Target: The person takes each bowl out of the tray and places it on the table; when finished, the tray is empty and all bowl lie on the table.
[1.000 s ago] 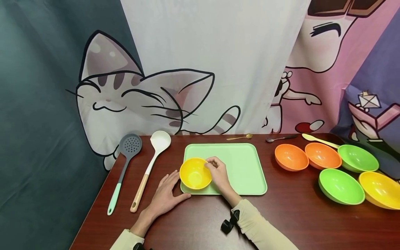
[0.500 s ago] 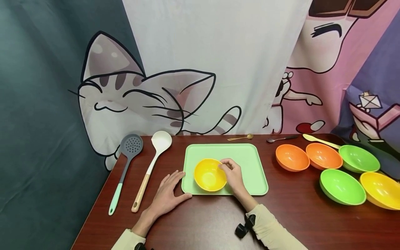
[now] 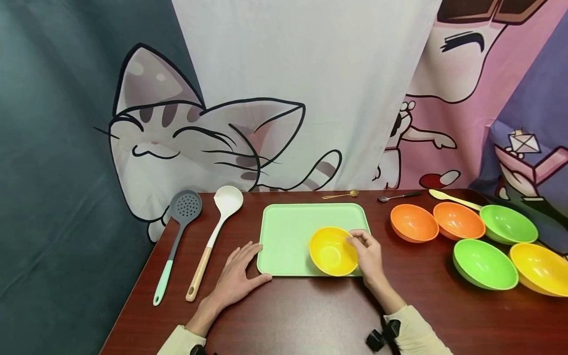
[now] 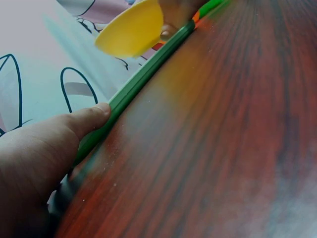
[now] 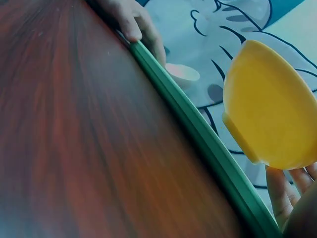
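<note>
My right hand [image 3: 370,255] pinches the right rim of a yellow bowl [image 3: 333,251], which is over the right front part of a light green tray [image 3: 284,239]. In the right wrist view the bowl's foot [image 5: 242,144] shows above the tray's edge [image 5: 198,134], with a gap between them. My left hand [image 3: 237,271] lies at the tray's front left corner, fingers stretched along the left edge. Its thumb [image 4: 91,119] touches the front rim in the left wrist view.
To the left lie a grey slotted turner [image 3: 185,207] and a white ladle [image 3: 228,199]. Behind the tray are a small gold spoon [image 3: 341,195] and a dark-handled spoon [image 3: 399,196]. At right stand orange bowls [image 3: 414,223], green bowls [image 3: 485,264], another yellow bowl [image 3: 539,268] and a yellow knife [image 3: 452,198].
My right hand has carried the yellow bowl from the tray's left side rightward to over its right front part. The left hand has stayed at the tray's corner.
</note>
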`<action>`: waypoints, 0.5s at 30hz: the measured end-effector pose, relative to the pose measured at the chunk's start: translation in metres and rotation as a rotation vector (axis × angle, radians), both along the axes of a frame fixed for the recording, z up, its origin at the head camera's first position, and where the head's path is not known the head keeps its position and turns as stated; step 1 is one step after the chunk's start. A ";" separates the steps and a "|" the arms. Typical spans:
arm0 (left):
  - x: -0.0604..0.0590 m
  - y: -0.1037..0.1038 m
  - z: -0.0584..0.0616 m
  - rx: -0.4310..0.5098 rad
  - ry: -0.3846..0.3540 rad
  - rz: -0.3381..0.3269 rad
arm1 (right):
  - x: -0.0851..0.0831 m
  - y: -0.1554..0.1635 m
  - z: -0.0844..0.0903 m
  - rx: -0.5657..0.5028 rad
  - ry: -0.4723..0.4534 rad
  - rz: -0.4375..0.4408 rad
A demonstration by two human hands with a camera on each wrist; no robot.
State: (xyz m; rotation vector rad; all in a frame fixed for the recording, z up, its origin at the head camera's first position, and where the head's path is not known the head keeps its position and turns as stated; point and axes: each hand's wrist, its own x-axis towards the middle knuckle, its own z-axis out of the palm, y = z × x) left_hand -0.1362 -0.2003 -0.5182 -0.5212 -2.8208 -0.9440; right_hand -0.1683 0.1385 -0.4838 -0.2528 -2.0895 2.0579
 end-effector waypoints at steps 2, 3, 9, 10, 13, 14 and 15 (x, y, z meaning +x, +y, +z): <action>0.000 0.000 0.000 -0.002 0.004 -0.002 | 0.002 0.010 0.001 0.012 0.000 -0.027; 0.000 0.000 0.000 -0.002 0.007 -0.002 | 0.002 0.016 0.002 0.017 0.001 -0.041; 0.000 0.001 -0.001 -0.002 0.013 0.000 | 0.005 0.044 0.000 0.035 -0.022 -0.116; 0.000 0.001 -0.001 -0.002 0.010 0.000 | 0.006 0.048 -0.001 0.033 -0.026 -0.132; 0.000 0.001 0.000 -0.003 -0.007 0.001 | 0.010 0.057 -0.003 -0.017 -0.032 -0.175; -0.001 0.001 0.000 -0.004 -0.008 0.002 | 0.011 0.060 -0.003 -0.036 -0.030 -0.192; -0.001 0.001 0.000 -0.004 -0.009 0.002 | 0.013 0.063 -0.003 -0.054 -0.029 -0.207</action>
